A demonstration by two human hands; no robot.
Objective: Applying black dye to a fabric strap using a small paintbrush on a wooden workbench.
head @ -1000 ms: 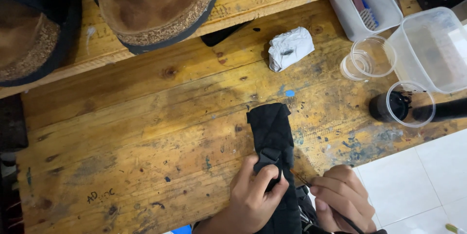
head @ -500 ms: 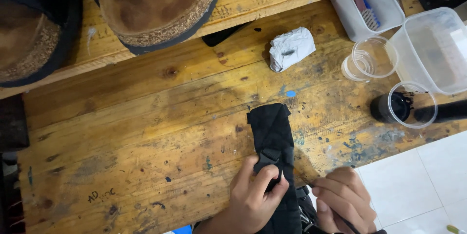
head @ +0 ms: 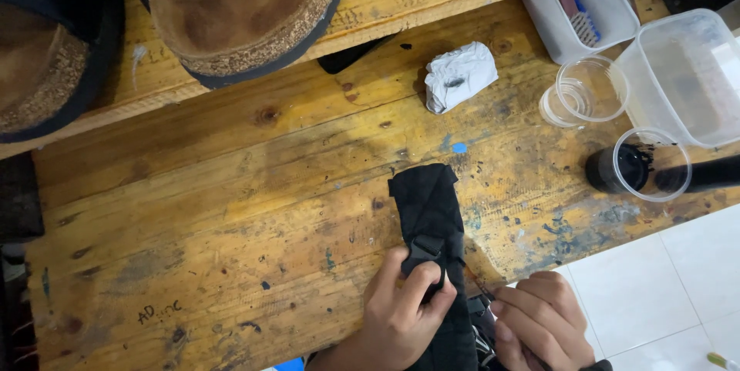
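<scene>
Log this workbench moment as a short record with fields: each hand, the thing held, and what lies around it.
left hand: fingers pinch the buckle on the black strap
right hand: closed by the strap's lower end; what it holds cannot be told
strap: flat on the wooden bench, far end folded
upper shelf: two cork-soled sandals
bench middle: crumpled white paper
bench right: clear cups, cup with black liquid, clear tub, tray holding a brush
</scene>
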